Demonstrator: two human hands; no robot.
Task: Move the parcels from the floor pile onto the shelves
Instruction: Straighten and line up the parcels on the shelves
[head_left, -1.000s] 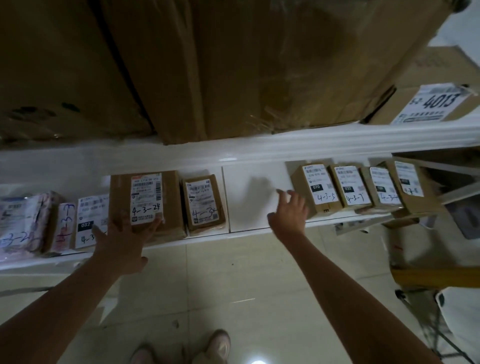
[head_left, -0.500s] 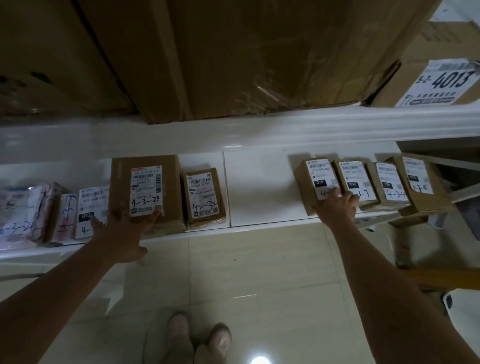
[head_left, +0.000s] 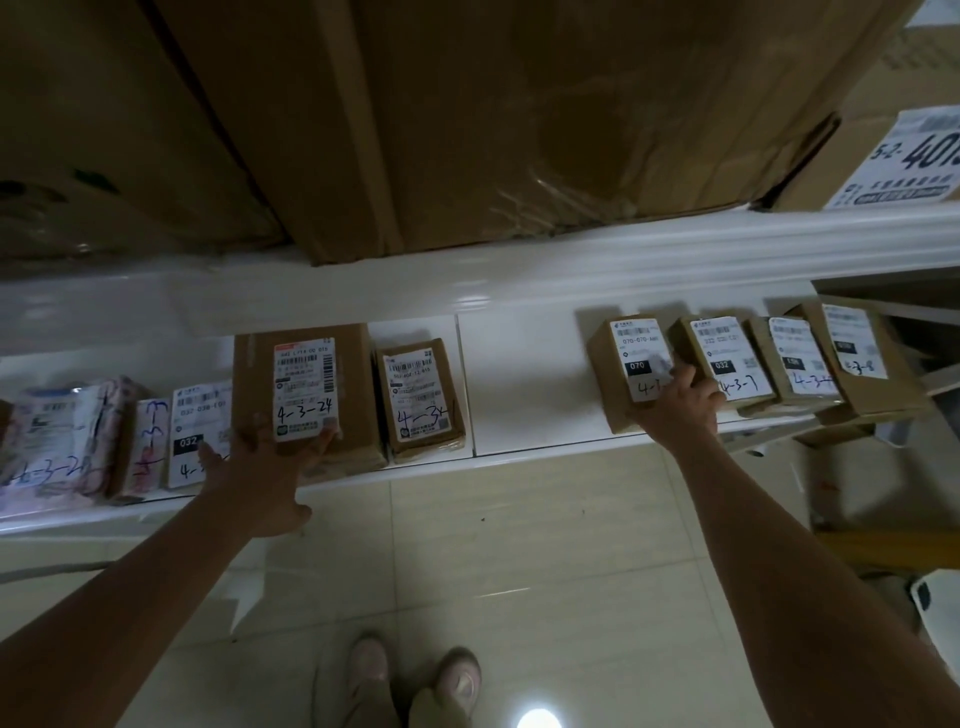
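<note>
Pale floor tiles (head_left: 519, 545) run beneath a white shelving unit. Its upper shelf (head_left: 571, 244) bears huge cardboard cartons (head_left: 519, 104) that fill the top of the view. A smaller carton (head_left: 805, 176) at the far right shows a big printed label (head_left: 914, 161).

The lower shelf (head_left: 519, 395) carries the parcels in two groups, with a bare stretch between them. On the left stand soft pink bags (head_left: 57, 441), a thin packet (head_left: 150, 447), a white-labelled parcel (head_left: 200, 415) marked 032 and the large 4-3-24 box (head_left: 306, 395). Just beside that is a smaller brown box (head_left: 421, 400). On the right, four small boxes stand close together in a row: the 070 box (head_left: 631, 364), the 4-3-7 box (head_left: 722, 358), a third box (head_left: 795, 358) and a fourth box (head_left: 854, 348).

Two bare forearms extend from the bottom corners toward the lower shelf. The left hand (head_left: 260, 467) lies spread against the front of the 4-3-24 box, with its fingertips at the lower edge of the label and its thumb below the shelf lip. The right hand (head_left: 675, 405) rests on the lower right of the 070 box. Its fingers lie over the label and point toward the gap beside the 4-3-7 box. That hand is blurred: it seems to press rather than clasp, but I cannot tell for sure.

Two shoes (head_left: 369, 667) stand on the tiles at the bottom, next to a small bright glare spot (head_left: 537, 719).
</note>
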